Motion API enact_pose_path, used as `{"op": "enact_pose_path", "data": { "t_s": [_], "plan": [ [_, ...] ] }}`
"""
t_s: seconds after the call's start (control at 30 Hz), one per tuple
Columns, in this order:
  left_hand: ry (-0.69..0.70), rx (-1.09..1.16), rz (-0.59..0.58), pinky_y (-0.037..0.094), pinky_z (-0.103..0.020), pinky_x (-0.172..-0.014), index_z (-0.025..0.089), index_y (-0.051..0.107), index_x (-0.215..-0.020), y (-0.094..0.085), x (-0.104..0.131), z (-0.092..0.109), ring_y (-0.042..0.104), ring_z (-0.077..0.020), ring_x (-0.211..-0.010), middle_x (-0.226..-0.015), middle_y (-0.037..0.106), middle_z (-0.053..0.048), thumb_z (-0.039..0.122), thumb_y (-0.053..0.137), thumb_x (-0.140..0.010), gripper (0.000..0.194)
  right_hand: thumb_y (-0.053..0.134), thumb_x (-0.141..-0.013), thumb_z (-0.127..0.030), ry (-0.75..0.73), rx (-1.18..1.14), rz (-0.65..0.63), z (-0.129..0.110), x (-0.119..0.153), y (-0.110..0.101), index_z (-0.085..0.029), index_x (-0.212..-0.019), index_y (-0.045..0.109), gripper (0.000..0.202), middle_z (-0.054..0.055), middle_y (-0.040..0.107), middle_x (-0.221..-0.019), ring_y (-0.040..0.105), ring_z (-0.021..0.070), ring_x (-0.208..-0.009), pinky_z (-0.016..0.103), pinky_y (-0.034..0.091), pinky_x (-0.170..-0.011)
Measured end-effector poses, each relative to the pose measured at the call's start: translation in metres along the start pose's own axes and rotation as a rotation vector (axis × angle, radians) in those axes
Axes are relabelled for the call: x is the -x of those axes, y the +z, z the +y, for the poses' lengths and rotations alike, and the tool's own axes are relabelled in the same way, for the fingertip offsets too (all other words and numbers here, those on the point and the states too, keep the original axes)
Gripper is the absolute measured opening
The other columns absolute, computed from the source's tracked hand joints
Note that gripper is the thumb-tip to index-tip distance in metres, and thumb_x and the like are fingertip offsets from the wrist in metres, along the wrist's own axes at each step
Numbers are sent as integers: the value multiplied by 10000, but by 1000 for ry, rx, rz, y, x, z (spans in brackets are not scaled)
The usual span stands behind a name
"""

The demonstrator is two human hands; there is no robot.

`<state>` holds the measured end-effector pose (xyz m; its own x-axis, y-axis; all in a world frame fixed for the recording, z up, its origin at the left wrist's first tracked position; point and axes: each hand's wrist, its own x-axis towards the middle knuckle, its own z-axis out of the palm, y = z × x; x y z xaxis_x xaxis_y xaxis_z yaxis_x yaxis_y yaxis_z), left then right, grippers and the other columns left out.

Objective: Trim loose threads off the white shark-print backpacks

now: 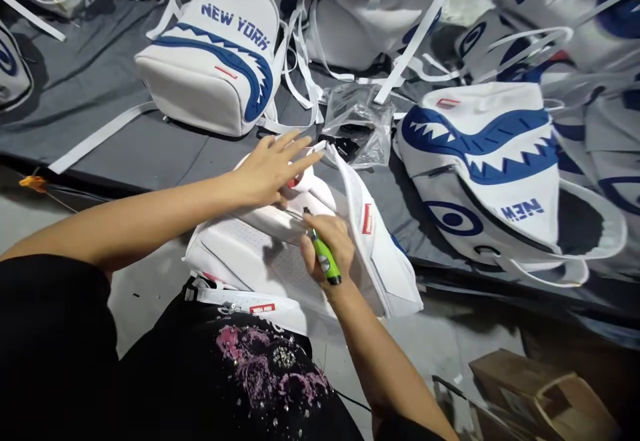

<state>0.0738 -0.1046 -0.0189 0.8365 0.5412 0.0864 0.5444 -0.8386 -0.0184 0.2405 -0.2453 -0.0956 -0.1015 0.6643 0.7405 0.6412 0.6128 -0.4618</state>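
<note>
A white backpack [265, 248] lies across my lap against the table edge, its back padding and straps turned toward me. My left hand [267, 168] rests on its upper part with the fingers spread, and a bit of red shows beneath them. My right hand [333, 244] is closed around a green pen-shaped tool [324, 254] with black ends. The tool's dark tip points away from me, just above the bag near a seam; whether it touches the fabric I cannot tell. A white shoulder strap [357, 204] with a red label runs beside my right hand.
A white and blue "NEW YORK" backpack [215, 54] stands at the back left. Another shark-mouth backpack [485, 168] lies on the right. A clear plastic bag [363, 121] is between them on the dark table cover [85, 74]. An open cardboard box [545, 394] sits below right.
</note>
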Motion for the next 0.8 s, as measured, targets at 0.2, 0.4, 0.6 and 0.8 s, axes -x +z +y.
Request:
{"op": "enact_pose_path", "data": {
  "t_s": [0.2, 0.4, 0.6, 0.8],
  "plan": [
    [88, 17, -108, 324, -528, -1153, 146, 172, -1601, 21, -22, -11, 284, -367, -1501, -1618, 331, -194, 470, 719, -826, 1003, 583, -933, -320, 73, -81, -162, 10, 8, -7, -218, -1316, 578, 396, 116, 709, -1044, 664, 273, -974, 462, 581, -819],
    [130, -149, -150, 151, -714, -1171, 205, 4, -1622, 32, -20, 6, 97, -450, -1547, -1694, 49, -193, 452, 813, -709, 1245, 629, -901, -321, 406, -114, -95, 25, 10, -3, -237, -1177, 532, 305, 49, 720, -953, 730, 208, -810, 365, 599, -720],
    [77, -122, -138, 303, -566, -1143, 169, 3, -1626, 41, -25, 14, 325, -406, -1461, -1664, 164, -225, 327, 700, -843, 1061, 663, -915, -231, 367, -172, -395, 28, -18, -26, -223, -1101, 649, 187, 56, 755, -1020, 720, 191, -899, 357, 594, -810],
    [75, -69, -168, 295, -575, -1135, 137, 67, -1624, 37, -26, 14, 308, -407, -1467, -1665, 168, -217, 248, 571, -919, 874, 646, -935, -298, 468, -172, -663, 34, -48, -44, -156, -1183, 697, 290, 105, 756, -1146, 723, 235, -1027, 398, 583, -928]
  ]
}}
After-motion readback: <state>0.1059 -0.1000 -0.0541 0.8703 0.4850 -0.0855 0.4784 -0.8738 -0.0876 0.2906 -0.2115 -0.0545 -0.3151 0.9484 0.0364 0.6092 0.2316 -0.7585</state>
